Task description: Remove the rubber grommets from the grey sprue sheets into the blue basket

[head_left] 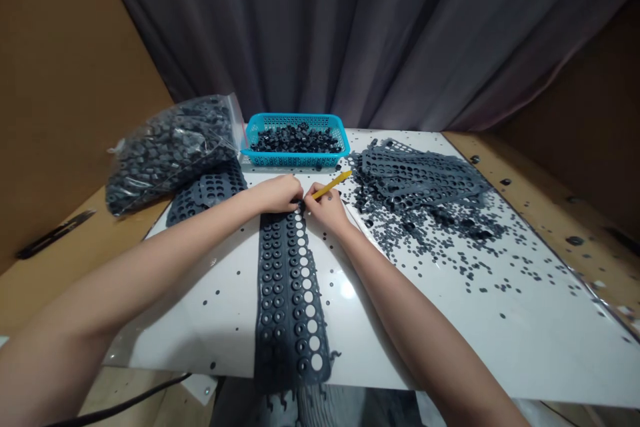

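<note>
Head cam, I'm looking down at a white table top (450, 320). A long dark rubber strip (290, 293) w/ rows of round parts runs from bottom centre of frame up to mid-frame; its near end hangs over the table edge. The right-hand column of holes is punched clear, white showing through; the other cols still have their rings in.

Both hands meet at the strip's far end, centre of frame. Left hand (275, 192) lies curled on the top-left corner of the strip, fingers closed down & pressing it, fingertips toward the right edge. Right hand (326, 210) sits just beside the strip's top-right corner, fingers pinched narrow around a yellow stick (331, 185), which slants up-right; its lower tip is at the topmost hole, btwn the two hands. Can't tell if the tip is in the hole.

Upper centre: teal basket (260, 147) holding loose black rings. Upper left: clear bag (170, 147) full of the same, w/ more full strips (205, 193) just below it. Right of centre: heap of emptied grey strips (420, 173) w/ scattered punch-outs spreading toward lower right. Black snips (53, 233) far left on the wood bench.
</note>
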A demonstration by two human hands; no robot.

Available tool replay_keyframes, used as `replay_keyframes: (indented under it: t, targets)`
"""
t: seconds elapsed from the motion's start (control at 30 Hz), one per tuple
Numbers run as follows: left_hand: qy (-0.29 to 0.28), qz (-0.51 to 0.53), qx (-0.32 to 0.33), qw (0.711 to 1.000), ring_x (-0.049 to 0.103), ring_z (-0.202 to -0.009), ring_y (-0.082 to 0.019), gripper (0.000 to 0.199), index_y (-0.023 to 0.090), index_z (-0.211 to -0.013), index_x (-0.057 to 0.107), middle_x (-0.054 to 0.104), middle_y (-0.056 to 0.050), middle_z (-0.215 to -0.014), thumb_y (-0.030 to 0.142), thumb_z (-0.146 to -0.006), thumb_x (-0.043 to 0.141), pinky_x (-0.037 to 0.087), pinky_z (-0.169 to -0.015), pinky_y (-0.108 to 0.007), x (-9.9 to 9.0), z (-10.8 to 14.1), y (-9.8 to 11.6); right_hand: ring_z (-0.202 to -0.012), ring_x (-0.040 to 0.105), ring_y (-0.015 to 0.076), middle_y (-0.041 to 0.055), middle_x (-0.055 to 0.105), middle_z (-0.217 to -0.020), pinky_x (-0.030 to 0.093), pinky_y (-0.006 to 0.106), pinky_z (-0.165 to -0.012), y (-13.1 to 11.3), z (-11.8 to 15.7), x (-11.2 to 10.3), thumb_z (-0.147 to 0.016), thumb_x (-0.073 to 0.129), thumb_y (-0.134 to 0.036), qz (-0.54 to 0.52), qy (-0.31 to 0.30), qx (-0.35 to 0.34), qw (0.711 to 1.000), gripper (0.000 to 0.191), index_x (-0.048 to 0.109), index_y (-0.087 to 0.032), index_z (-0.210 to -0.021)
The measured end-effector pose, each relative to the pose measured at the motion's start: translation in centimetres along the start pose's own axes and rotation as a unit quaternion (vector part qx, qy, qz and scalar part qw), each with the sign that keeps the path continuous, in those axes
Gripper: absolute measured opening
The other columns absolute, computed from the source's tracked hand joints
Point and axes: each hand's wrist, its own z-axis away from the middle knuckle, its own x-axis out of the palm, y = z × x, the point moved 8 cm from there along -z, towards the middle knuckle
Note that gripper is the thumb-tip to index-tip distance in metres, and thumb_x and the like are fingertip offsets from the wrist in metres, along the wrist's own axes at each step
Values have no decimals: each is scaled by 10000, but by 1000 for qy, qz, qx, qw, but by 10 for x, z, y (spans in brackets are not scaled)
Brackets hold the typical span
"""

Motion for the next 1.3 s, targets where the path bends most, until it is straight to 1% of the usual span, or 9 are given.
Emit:
replay_keyframes:
  t: [0.1,0.23,0.37,0.47,0.63,0.93,1.07,1.23,1.3]
  targets:
    - [21,-13,9,1000,570,-679,-225,82,164,-623,618,596,-82,-656,128,-688,582,410,-665,-316,5,2,4,-555,479,133,-26,516,-532,371,226,-574,0,2,-2,-698,462,-212,8,6,0,1000,101,488,-201,-601]
    - [51,-39,32,997,563,-746,-231,141,142,-689,595,591,-105,-709,63,-760,502,418,-730,-338,13,8,9,-567,483,132,-23,522,-552,367,226,-580,-2,4,-4,-691,465,-203,16,19,-5,1000,96,487,-200,-598]
    - [64,-72,41,995,545,-778,-220,161,138,-740,561,587,-107,-760,84,-827,437,429,-752,-342,17,14,6,-558,480,133,-23,517,-542,370,228,-585,-3,4,-4,-695,470,-206,28,20,-2,999,96,505,-199,-606]
    - [85,-43,41,995,537,-793,-211,164,145,-793,544,585,-92,-786,146,-868,398,442,-743,-329,15,20,1,-572,488,135,-16,538,-564,372,227,-596,-3,4,-3,-704,467,-208,45,17,3,999,94,519,-197,-626]
    - [127,27,21,991,533,-804,-197,159,150,-856,533,583,-80,-820,185,-877,380,449,-748,-317,12,28,-7,-582,492,139,-7,553,-586,369,227,-593,-3,4,-3,-716,466,-216,63,11,11,998,99,526,-198,-640]
    - [149,60,16,987,534,-786,-183,160,152,-852,543,582,-66,-803,196,-878,392,446,-738,-308,14,30,-11,-624,520,146,-1,584,-629,369,233,-610,-3,4,-1,-720,474,-218,65,3,23,998,95,549,-198,-666]
    - [138,43,29,989,532,-791,-184,171,148,-855,548,584,-70,-805,205,-885,389,445,-740,-305,12,29,-9,-593,497,138,-15,561,-594,362,236,-602,-1,5,-3,-715,474,-227,46,13,21,999,97,524,-201,-636]
    - [73,-13,63,995,528,-815,-207,198,135,-845,568,597,-88,-808,235,-889,403,440,-767,-326,9,23,0,-570,495,127,-39,536,-541,384,225,-605,6,4,-5,-728,444,-229,-83,7,10,997,106,498,-204,-640]
    - [57,-23,60,996,535,-842,-216,202,128,-879,578,606,-99,-841,250,-887,418,441,-782,-335,8,21,1,-566,492,125,-42,538,-539,385,223,-599,8,4,-5,-720,454,-224,-95,9,12,995,97,498,-205,-636]
